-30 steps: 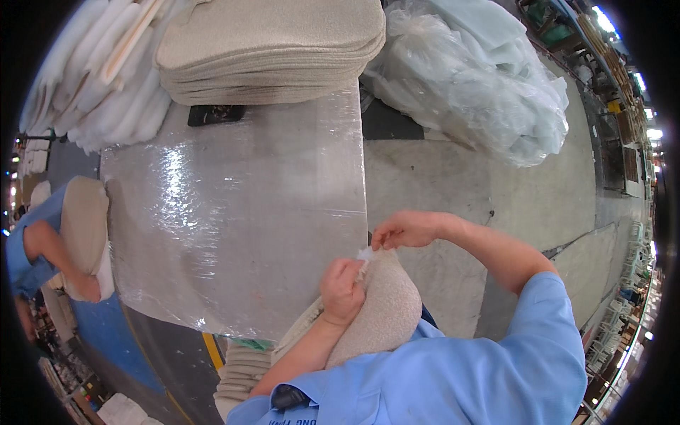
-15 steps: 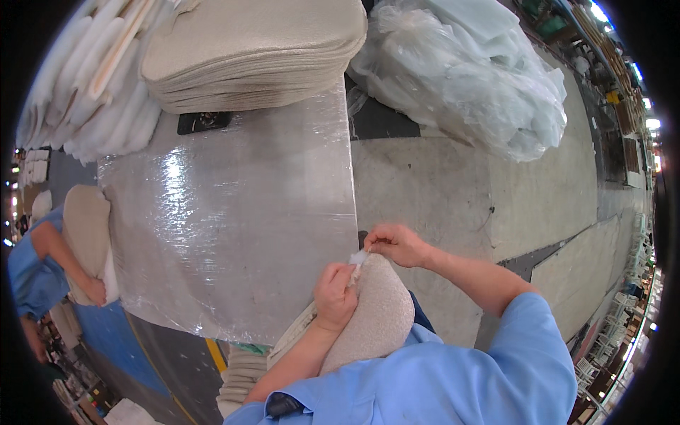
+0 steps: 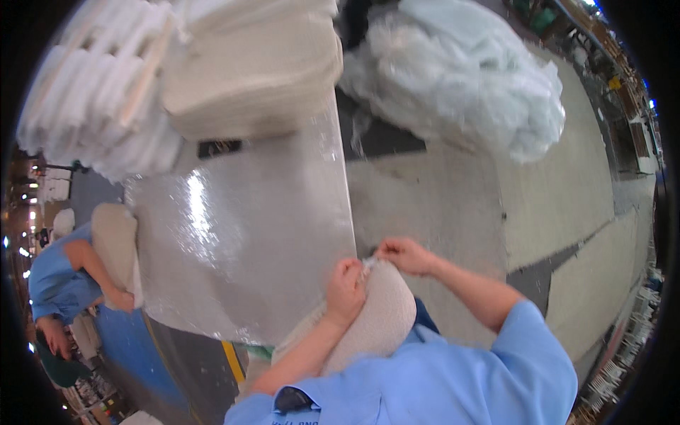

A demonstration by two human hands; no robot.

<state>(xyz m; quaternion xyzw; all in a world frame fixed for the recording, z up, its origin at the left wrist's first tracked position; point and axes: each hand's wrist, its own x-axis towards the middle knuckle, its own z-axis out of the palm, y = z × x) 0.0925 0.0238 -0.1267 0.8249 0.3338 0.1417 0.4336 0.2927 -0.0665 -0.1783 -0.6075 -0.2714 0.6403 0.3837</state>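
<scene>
- Fingers of the left hand are closed on the edge of a beige cushion, beside some white filling.
- Fingers of the right hand are narrowed in a pinch at the cushion's far tip.
- The cushion stands against the blue shirt, by the near right corner of the table.
- Beige covers lie stacked toward the table's far edge, white pads at its far left corner.
- A co-worker is by the left edge.

Below your left hand, your blue shirt bears dark lettering, too cut off to read.
</scene>
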